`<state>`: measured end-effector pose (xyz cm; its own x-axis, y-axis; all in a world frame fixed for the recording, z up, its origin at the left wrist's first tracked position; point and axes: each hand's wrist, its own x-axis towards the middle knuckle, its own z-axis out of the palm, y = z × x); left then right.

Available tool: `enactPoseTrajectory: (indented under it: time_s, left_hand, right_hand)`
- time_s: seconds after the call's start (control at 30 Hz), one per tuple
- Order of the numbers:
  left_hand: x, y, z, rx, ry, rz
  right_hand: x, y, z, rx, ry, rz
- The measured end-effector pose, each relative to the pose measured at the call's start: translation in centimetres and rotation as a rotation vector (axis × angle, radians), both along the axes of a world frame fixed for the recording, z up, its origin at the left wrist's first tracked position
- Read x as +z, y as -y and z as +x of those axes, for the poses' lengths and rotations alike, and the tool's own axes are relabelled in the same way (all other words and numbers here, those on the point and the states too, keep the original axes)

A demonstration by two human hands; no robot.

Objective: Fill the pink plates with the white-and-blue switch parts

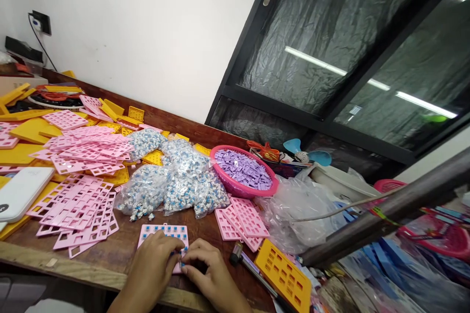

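Observation:
A pink plate (167, 229) lies near the table's front edge, with rows of small blue-and-white key switches (174, 229) set in its holes. My left hand (156, 259) covers the plate's left and middle part. Its fingers curl over the switches, thumb and forefinger close together; what they grip is hidden. At the plate's right edge, my right hand (209, 266) has thumb and forefinger pinched on a tiny blue piece, seemingly a key switch (182, 264). Both hands' fingertips almost meet. Beyond the plate sit clear bags (179, 183) full of the same switches, some loose in front.
Pink plates (77, 205) are heaped left, beside a white power bank (27, 193). A pink basket (271, 190) holds purple pieces. More pink plates (244, 220), a dark bottle (236, 252) and a yellow frame (282, 274) lie right. A slanting pole (385, 210) crosses the right side.

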<state>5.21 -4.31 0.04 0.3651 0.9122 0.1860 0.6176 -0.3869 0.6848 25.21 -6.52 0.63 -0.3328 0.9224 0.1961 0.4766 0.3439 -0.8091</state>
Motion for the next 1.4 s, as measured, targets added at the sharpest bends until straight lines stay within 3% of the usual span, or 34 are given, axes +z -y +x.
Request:
enactPoseTrajectory:
  time_s: [0.33,0.57,0.77,1.17,1.4]
  left_hand:
    - [0.5,0.0,-0.3,-0.075,-0.05,0.03]
    - [-0.2,0.1,-0.3,-0.097,-0.008,0.05]
    - [-0.8,0.3,-0.2,-0.01,0.052,0.042]
    - [-0.6,0.1,-0.3,-0.144,-0.023,0.116]
    - [-0.8,0.5,-0.3,-0.111,0.003,0.162]
  right_hand:
    - [-0.2,0.1,0.0,0.012,-0.005,0.003]
    - [0.0,0.2,-0.1,0.015,-0.021,0.036]
    - [0.0,0.2,-0.2,0.002,-0.021,0.064]
    - [-0.2,0.2,0.2,0.025,0.13,0.068]
    - [-0.2,-0.1,0.1,-0.035,0.035,0.068]
